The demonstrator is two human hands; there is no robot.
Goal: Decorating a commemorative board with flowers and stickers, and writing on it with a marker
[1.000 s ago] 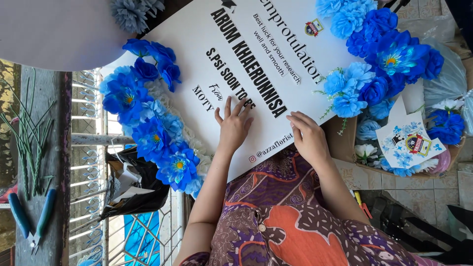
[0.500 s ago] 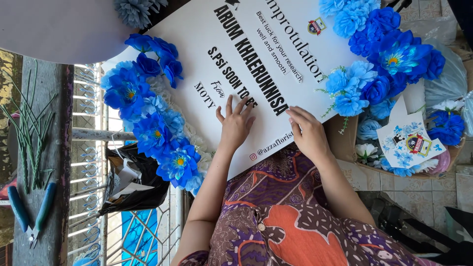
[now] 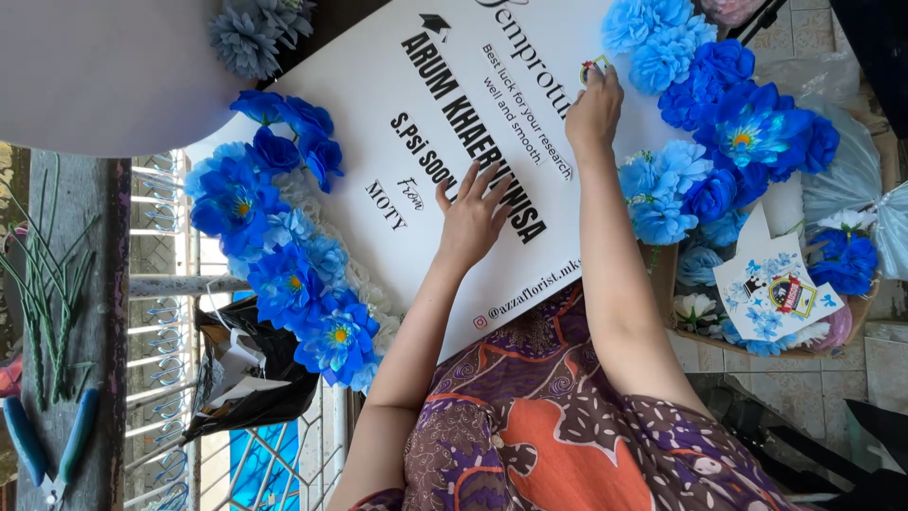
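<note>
- The white greeting board [image 3: 445, 142] is lying across the middle of the view, printed with dark lettering and edged with paper flowers.
- The left hand [image 3: 473, 213] is resting flat on the board's lettering, fingers spread wide and holding nothing.
- The right hand [image 3: 594, 104] is pressing near the board's upper edge, fingertips pinching a small emblem sticker [image 3: 592, 68] (it is too small to make out in detail).
- A cluster of blue paper flowers [image 3: 284, 255] is running along the board's left side; another cluster of blue flowers [image 3: 719, 123] is sitting at the board's right.
- A basket [image 3: 851, 312] of flowers and printed cards is sitting right of the board.
- Blue-handled pliers [image 3: 47, 454] are lying far left of the board, below green wire stems [image 3: 47, 284].
</note>
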